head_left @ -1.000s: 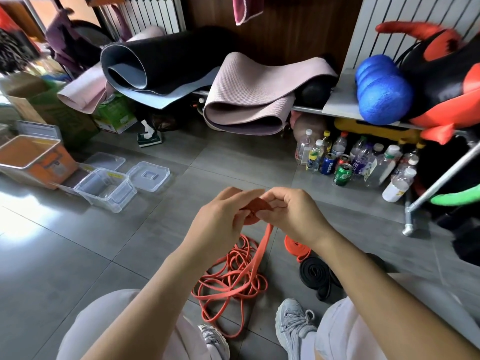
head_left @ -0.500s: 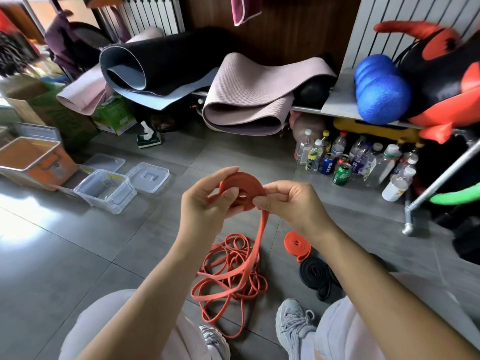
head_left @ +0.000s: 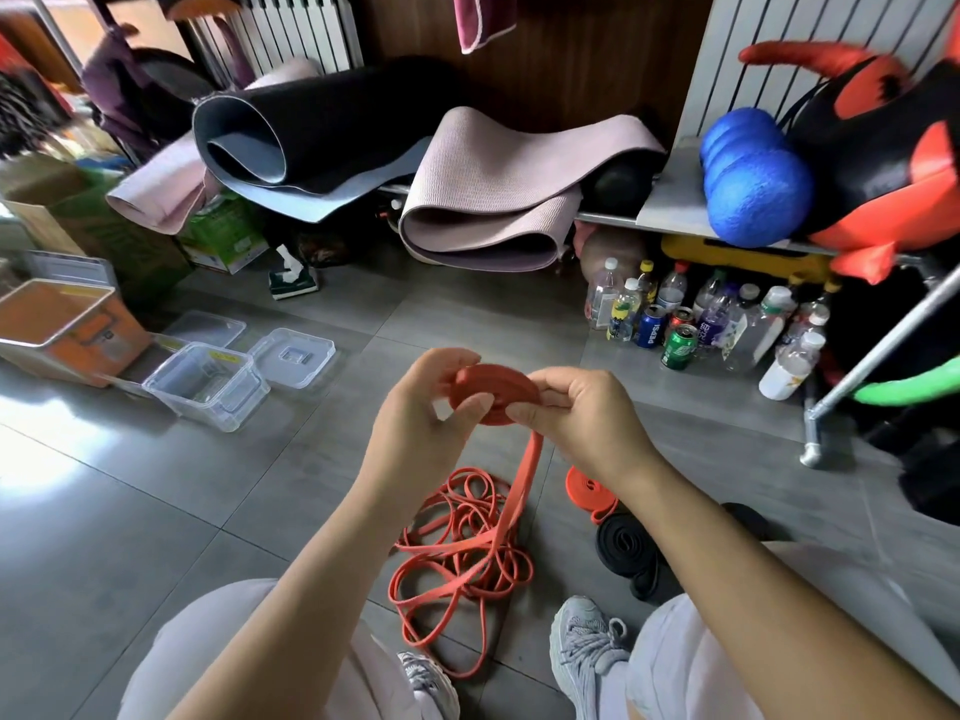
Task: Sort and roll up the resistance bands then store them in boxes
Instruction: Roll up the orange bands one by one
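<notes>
Orange resistance band being wound into a coil, held in the air above the floor.

The coil sits between both hands in front of the knees. Its unrolled tail drops to a loose tangle on the floor. A neat roll likely needs the tail fed flat and taut, edges lined up with each turn. The left hand pinches the coil's left edge. The right hand has its fingers curled on the other side where the tail leaves. Both forearms reach forward, wrists turned inward. An open clear box waits well off to the left.
</notes>
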The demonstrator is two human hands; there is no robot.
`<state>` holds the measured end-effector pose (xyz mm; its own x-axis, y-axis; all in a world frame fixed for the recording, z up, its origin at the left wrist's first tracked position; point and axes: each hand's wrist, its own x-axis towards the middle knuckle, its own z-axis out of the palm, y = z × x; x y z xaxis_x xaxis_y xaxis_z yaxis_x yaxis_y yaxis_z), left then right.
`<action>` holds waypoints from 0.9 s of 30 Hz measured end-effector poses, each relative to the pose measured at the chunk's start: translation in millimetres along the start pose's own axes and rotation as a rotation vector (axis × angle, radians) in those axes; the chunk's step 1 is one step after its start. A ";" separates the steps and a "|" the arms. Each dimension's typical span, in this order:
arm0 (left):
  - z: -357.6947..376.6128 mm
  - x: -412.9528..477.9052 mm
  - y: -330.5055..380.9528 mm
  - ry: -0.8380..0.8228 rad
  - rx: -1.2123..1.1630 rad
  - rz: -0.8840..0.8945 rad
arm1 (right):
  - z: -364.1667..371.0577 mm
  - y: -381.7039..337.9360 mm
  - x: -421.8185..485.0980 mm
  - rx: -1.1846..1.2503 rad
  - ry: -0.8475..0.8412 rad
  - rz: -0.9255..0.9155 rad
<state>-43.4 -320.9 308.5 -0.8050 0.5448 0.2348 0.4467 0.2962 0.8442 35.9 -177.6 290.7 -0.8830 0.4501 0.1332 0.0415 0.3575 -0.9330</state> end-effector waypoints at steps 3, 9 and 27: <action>1.7 -3.1 -9.0 -0.064 0.386 0.306 | -0.7 2.1 -3.3 -0.307 -0.041 -0.064; 3.4 -2.4 -11.5 -0.080 0.414 0.310 | 1.1 -1.1 -5.7 -0.315 -0.084 -0.069; -3.4 -1.1 -6.7 -0.006 -0.168 -0.078 | 1.6 -2.4 0.0 0.185 -0.014 0.036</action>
<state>-46.9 -326.1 304.2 -0.8323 0.5298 0.1629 0.3110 0.2031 0.9285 35.0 -179.8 292.4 -0.8888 0.4483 0.0948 -0.0121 0.1840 -0.9829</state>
